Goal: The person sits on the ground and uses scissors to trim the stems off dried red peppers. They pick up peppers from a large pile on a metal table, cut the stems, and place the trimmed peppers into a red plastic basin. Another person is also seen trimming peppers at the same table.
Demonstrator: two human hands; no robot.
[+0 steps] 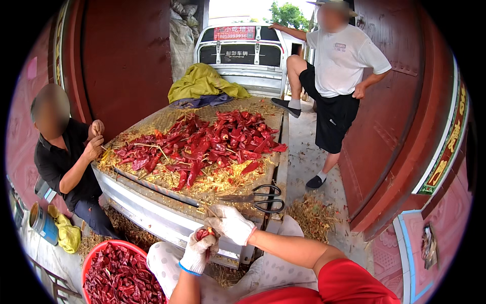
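My left hand (197, 249), in a white knitted glove with a blue cuff edge, is closed around a dried red chili pepper (204, 233). Close against it, my right hand (229, 224) wears a similar soiled glove and pinches a thin brown stem (212, 213). Both are just off the rear edge of a truck bed (174, 207). Black-handled scissors (267, 198) lie on the bed beyond my right hand, blades pointing left. Farther in is a heap of dried red peppers (212, 142) among yellow seeds and stem bits. A red basin (91, 254) full of peppers stands at my lower left.
At left, a crouching person (64, 163) in black holds something small. Another person (338, 72) stands at right, one foot on the bed side. Yellow cloth (205, 83) lies by the cab. A blue bucket (43, 224) and a stem pile (313, 216) are on the floor.
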